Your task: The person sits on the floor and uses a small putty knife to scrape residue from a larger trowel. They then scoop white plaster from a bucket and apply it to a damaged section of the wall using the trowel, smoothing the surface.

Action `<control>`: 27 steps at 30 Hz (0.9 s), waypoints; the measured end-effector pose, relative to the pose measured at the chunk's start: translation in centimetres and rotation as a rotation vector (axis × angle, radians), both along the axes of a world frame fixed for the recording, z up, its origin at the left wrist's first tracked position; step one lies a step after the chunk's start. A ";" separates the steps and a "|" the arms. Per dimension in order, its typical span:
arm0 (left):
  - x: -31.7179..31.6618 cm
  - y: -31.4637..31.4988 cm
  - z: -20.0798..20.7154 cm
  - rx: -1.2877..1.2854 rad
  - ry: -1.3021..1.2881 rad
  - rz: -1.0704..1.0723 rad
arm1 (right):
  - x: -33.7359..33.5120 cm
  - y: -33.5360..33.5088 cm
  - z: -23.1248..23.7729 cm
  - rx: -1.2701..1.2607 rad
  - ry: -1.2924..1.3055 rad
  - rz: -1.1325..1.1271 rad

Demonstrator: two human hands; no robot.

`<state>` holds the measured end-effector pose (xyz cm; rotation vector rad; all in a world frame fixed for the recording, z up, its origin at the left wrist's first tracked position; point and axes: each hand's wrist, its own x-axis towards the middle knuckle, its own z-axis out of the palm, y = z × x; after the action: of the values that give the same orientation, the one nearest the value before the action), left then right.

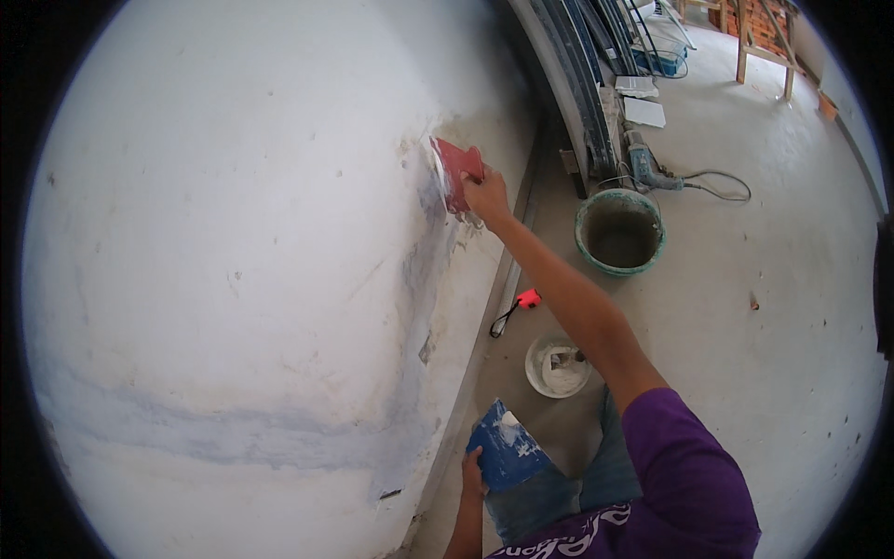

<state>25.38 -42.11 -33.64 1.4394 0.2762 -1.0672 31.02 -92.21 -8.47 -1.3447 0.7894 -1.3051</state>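
My right hand [489, 197] is closed on the grip of a red putty spreader [453, 172], whose blade edge lies against the white wall [233, 186]. White filler shows along that edge, beside a damp-looking grey patch running down the wall. Low in front of my lap, my left hand [473, 477] holds a blue plastic spreader [503, 462] by its left side, with white putty smeared on its face. A round bowl [534, 380] of white putty, with a small tool in it, stands on the floor below my right arm.
A green-rimmed bucket [581, 247] stands by the wall's foot, with a blue-grey corded drill [643, 168] behind it. A red tape measure [529, 299] with a black strap lies nearer. Long dark frames [582, 84] lean at the back; wooden trestles [765, 51] stand far right.
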 end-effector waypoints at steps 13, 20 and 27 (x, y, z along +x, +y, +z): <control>1.2 1.3 -2.5 0.044 0.056 -0.096 | -4.2 16.6 -1.4 -0.324 -0.022 0.484; 0.6 1.0 -2.5 0.033 0.050 -0.004 | -4.4 9.3 -16.5 0.175 -0.132 0.157; 1.0 -0.2 -1.0 0.113 0.052 -0.046 | -2.2 1.8 -18.2 -0.040 0.013 -0.034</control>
<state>26.39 -42.28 -34.59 1.5265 0.3467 -1.1425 28.83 -90.42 -26.63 -1.3782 0.8013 -1.3464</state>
